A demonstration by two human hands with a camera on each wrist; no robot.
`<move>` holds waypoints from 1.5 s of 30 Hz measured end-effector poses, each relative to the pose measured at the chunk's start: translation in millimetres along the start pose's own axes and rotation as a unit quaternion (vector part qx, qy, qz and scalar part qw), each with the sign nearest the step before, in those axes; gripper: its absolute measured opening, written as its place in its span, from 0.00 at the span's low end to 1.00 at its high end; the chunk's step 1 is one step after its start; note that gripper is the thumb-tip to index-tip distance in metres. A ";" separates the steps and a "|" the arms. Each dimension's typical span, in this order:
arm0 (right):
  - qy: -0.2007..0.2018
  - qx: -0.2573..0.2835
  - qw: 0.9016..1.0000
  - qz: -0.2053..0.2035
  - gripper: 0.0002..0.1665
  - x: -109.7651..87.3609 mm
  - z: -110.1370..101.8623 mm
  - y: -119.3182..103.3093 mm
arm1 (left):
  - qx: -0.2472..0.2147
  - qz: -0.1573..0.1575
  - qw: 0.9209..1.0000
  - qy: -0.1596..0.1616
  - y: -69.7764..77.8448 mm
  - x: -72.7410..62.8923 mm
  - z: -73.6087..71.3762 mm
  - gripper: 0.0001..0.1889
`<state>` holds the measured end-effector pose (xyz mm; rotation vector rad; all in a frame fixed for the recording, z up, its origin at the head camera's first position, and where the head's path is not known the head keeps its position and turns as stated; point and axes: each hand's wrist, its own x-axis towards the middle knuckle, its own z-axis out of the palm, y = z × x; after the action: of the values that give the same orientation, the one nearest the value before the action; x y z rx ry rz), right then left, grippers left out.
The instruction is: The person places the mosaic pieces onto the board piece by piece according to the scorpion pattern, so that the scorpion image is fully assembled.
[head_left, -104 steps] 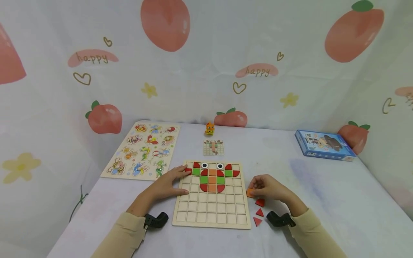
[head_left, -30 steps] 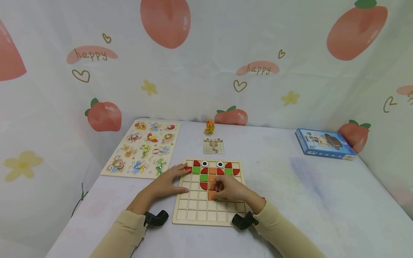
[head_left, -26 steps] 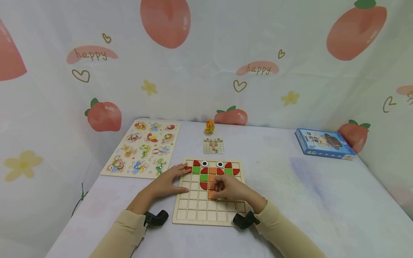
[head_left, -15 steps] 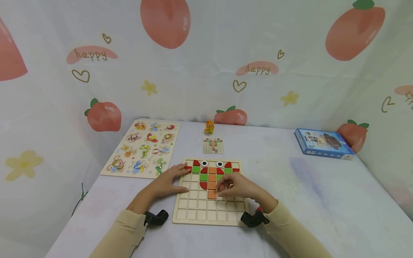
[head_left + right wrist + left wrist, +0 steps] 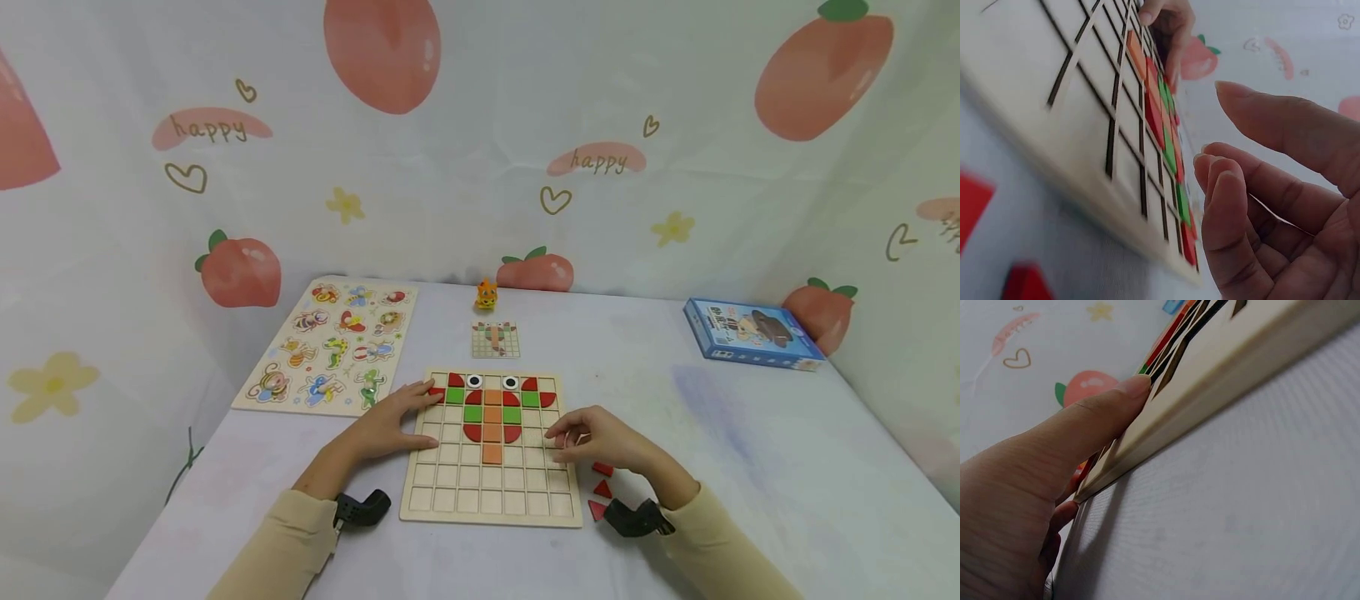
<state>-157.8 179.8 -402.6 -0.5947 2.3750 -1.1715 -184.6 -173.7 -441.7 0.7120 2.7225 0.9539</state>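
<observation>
A wooden grid board (image 5: 491,506) lies on the table. Red, green and orange pieces and two black-and-white eye pieces fill some cells in its upper part. My left hand (image 5: 381,425) rests on the board's left edge, fingers spread; in the left wrist view its thumb (image 5: 1100,415) lies on the board's top. Over the right edge hovers my right hand (image 5: 603,437), fingers loosely bent. Nothing is between thumb and fingertips in the right wrist view. An orange square (image 5: 492,453) sits at the bottom of the orange column. Beside the board lie several red pieces (image 5: 602,489).
A small pattern card (image 5: 496,340) lies behind the board, with an orange toy figure (image 5: 487,295) beyond it. An insect picture board (image 5: 327,350) is at the back left. The blue box (image 5: 753,335) lies at the back right.
My right hand carried the orange square from the board's right side into the orange column, let it go and moved back right. The left hand has stayed in place.
</observation>
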 end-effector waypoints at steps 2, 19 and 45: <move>0.004 0.002 1.000 0.003 0.17 -5.8 -4.1 4.7 | 0.000 0.001 1.000 0.001 0.1 -0.2 -0.1 0.40; 0.051 0.009 0.998 0.038 0.19 -36.4 -21.0 36.8 | 0.003 0.006 1.000 0.006 -2.5 0.4 1.5 0.40; 0.052 -0.019 0.996 0.064 0.17 -44.4 -18.0 46.4 | 0.000 0.005 1.000 0.004 -1.2 0.1 1.6 0.40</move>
<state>-139.9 241.0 -422.2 -0.3942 2.4868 -1.1299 -184.7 -173.7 -443.7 0.7230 2.7288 0.9601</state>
